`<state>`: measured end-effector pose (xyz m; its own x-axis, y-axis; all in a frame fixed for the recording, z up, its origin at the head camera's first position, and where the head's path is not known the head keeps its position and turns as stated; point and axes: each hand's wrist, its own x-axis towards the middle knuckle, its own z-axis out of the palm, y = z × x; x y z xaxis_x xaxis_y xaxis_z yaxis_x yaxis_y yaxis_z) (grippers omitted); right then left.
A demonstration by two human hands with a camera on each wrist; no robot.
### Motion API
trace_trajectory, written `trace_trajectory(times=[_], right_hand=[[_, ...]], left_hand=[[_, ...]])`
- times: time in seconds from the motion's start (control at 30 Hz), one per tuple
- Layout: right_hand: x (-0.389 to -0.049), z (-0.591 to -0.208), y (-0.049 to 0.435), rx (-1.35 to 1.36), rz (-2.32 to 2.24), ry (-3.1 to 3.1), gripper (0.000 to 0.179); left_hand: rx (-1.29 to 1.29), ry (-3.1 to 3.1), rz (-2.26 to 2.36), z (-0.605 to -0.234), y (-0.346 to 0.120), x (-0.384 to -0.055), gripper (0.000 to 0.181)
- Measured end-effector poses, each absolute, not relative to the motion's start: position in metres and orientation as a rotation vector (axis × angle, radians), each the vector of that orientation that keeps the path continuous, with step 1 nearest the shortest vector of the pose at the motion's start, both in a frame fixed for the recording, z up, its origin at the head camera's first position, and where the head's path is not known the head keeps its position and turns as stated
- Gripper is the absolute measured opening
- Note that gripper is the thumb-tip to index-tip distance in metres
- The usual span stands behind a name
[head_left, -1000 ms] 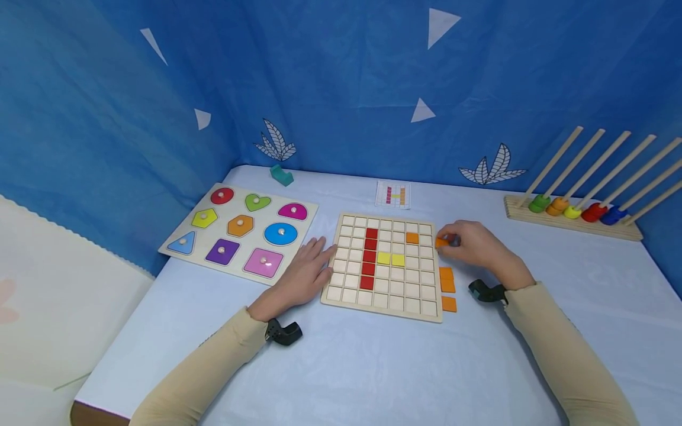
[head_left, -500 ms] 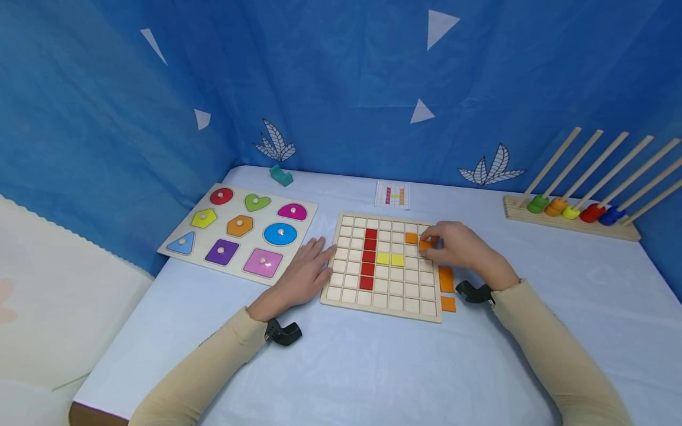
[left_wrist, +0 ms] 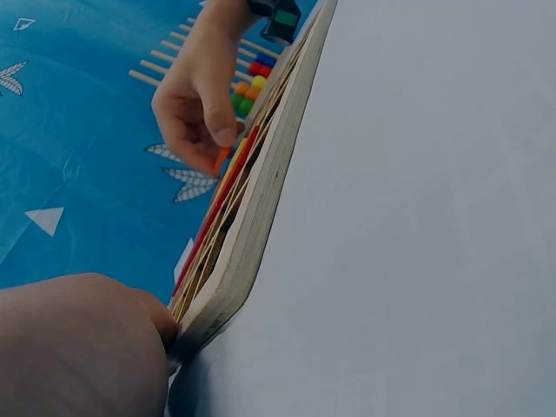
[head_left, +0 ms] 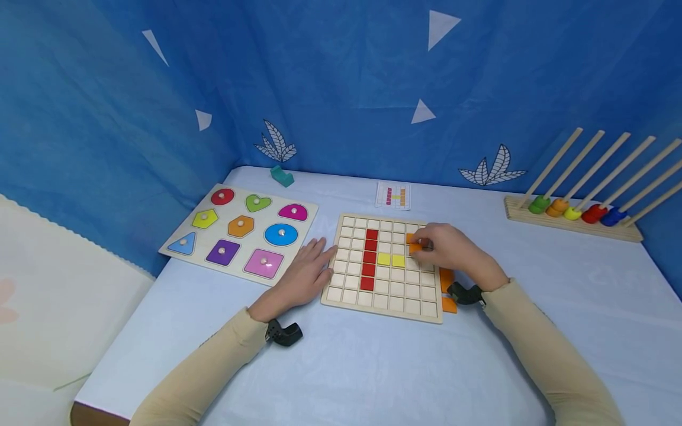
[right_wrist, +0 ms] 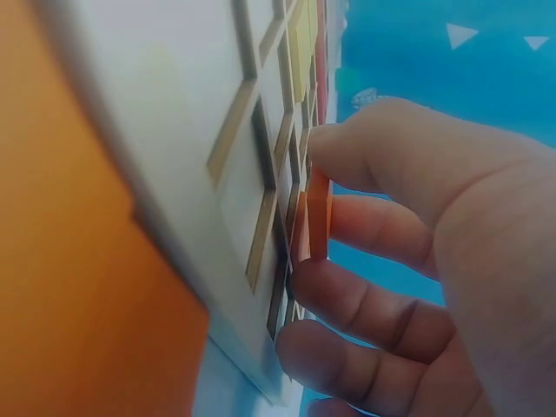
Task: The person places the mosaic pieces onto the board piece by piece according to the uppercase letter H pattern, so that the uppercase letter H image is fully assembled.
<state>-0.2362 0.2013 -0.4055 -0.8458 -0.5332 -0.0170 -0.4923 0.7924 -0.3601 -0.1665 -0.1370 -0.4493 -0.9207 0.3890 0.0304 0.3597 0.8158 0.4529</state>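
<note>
The right hand (head_left: pixel 453 251) pinches an orange tile (head_left: pixel 415 248) between thumb and fingers (right_wrist: pixel 365 300), holding it over the grid board (head_left: pixel 385 299), just below another orange tile (head_left: pixel 411 238) already set in a cell near the board's far right corner. The left hand (head_left: pixel 303 273) lies flat with straight fingers, its fingertips touching the board's left edge and gripping nothing. The board sits near the middle of the counter (head_left: pixel 341 367), carrying a column of red tiles (head_left: pixel 369 258) and two yellow tiles (head_left: pixel 391 260). Spare orange tiles (head_left: pixel 447 305) lie on the counter against the board's right edge.

No brand or readable writing shows; a small pattern card (head_left: pixel 393 194) beyond the board's far edge bears only coloured bars. The right wrist view shows the held tile (right_wrist: pixel 314 217) standing on edge, tilted into a cell, which the head view cannot resolve. The left wrist view shows the board's side (left_wrist: pixel 252 226) and the left hand (left_wrist: pixel 82 347) pressed against its corner. A shape puzzle (head_left: pixel 240 228) lies toward the left edge, a ring rack (head_left: pixel 575 213) at the far right corner.
</note>
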Motion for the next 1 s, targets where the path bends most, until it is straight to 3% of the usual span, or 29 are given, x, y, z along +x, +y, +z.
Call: trace_trajectory(times=[1.0], right_hand=[[-0.2363, -0.4095, 0.1987, -0.865, -0.534, 2.864, 0.036]], left_hand=[[0.601, 2.928, 0.718, -0.4484, -0.1370, -0.1664, 0.055]])
